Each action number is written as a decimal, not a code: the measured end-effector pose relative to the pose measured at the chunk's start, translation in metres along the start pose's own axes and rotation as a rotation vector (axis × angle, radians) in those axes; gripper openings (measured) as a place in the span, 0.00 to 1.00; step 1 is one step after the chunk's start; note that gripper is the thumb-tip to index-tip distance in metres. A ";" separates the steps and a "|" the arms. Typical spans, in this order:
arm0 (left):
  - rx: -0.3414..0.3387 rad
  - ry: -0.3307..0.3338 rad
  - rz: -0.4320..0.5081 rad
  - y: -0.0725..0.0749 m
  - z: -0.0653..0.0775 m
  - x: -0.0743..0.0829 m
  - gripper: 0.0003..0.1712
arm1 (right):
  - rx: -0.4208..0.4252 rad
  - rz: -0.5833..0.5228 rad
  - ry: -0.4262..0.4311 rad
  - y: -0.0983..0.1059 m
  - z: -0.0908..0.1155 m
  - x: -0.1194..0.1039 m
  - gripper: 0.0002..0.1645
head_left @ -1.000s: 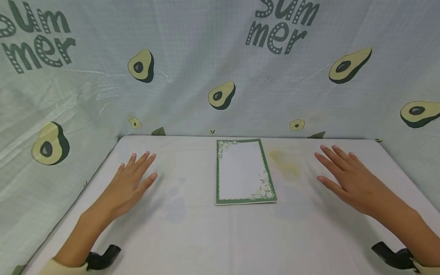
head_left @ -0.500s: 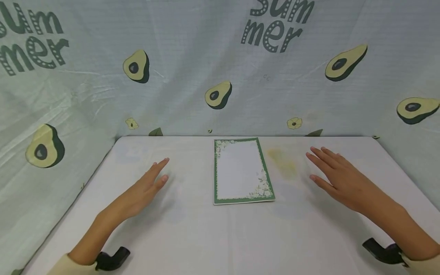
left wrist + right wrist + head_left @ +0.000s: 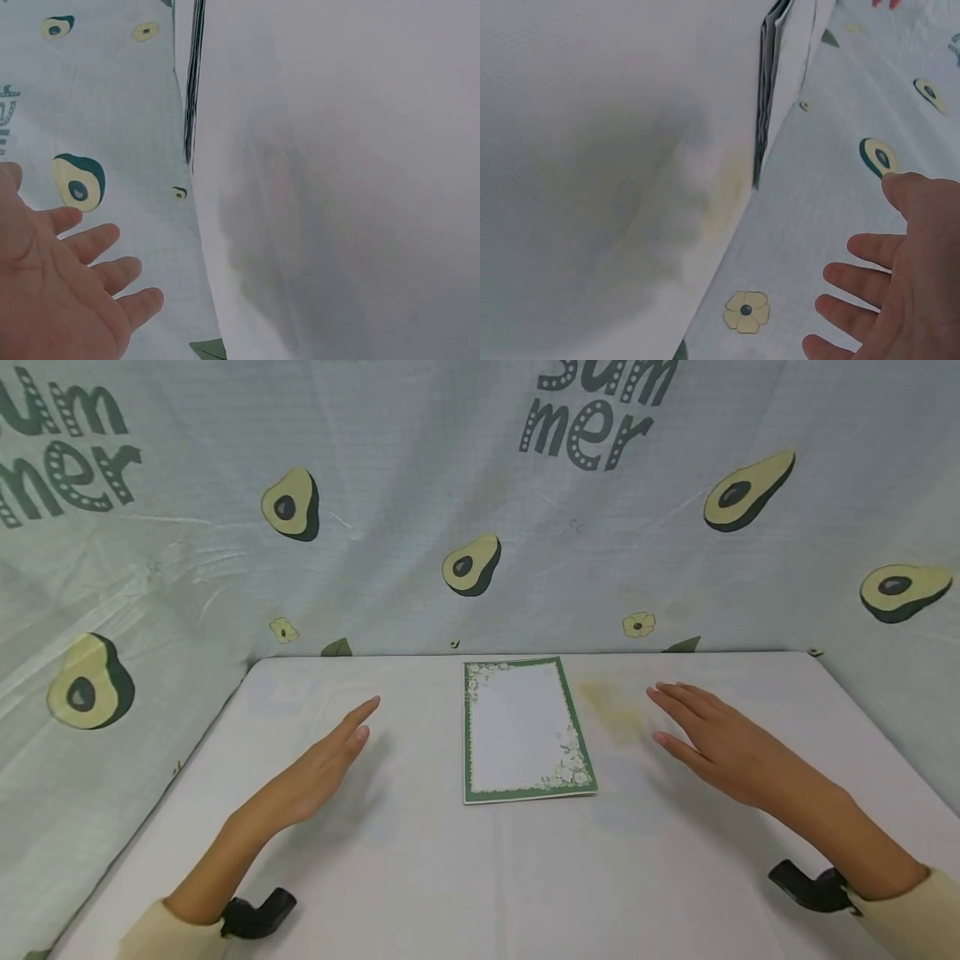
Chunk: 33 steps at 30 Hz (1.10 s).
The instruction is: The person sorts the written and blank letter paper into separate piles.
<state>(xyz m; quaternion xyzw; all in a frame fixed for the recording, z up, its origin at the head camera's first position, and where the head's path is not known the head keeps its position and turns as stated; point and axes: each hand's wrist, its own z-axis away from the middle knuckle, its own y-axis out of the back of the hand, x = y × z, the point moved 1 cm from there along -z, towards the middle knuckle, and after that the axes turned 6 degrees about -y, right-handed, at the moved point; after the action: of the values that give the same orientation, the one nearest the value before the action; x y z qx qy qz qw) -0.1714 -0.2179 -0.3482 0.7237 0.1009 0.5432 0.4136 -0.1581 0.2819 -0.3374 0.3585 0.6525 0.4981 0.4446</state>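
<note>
A flat rectangular paper stack [image 3: 517, 727], white with a green border and pale flowers at two corners, lies at the middle of the table, towards the back. Both wrist views catch it edge-on, where layered edges [image 3: 193, 82] show; what kind of paper item it is I cannot tell. To its left my left hand [image 3: 315, 772] hovers over the table, fingers extended, touching nothing. My right hand [image 3: 720, 747] is held over the table on the other side, palm down and tilted inward, its fingers straight. Neither hand holds anything, and a gap separates each from the stack.
A white cloth [image 3: 480, 877] covers the table, with a yellowish stain [image 3: 615, 714] right of the stack. Behind and at the sides hangs a pale curtain [image 3: 397, 468] printed with avocados and lettering. Black curved pieces [image 3: 258, 914] sit at both wrists.
Both hands have moved inward, closer to the paper stack. The left hand has turned more edge-on, and the right hand's fingers have drawn closer together. The head view has shifted slightly; the stack stays put.
</note>
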 end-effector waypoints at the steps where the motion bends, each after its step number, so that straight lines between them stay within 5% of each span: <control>1: 0.004 -0.003 0.003 0.000 -0.001 0.001 0.34 | -0.015 -0.016 -0.010 0.001 -0.002 -0.001 0.40; 12: 0.167 -0.033 -0.050 -0.006 -0.017 0.009 0.30 | -0.112 -0.088 -0.023 -0.002 -0.018 -0.014 0.41; 20: 0.211 -0.052 0.085 -0.011 -0.024 0.012 0.24 | -0.088 -0.142 0.013 -0.006 -0.036 -0.018 0.32; 27: 0.208 -0.043 0.200 -0.017 -0.033 0.019 0.22 | -0.091 -0.336 -0.048 -0.007 -0.047 -0.019 0.22; 33: 0.229 -0.040 0.282 -0.027 -0.043 0.019 0.19 | -0.106 -0.373 -0.081 -0.008 -0.056 -0.021 0.20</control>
<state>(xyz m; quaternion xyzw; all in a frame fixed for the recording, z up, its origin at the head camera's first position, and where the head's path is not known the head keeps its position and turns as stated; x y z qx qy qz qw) -0.1934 -0.1682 -0.3507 0.7838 0.0513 0.5661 0.2503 -0.2036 0.2420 -0.3347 0.2271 0.6621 0.4260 0.5732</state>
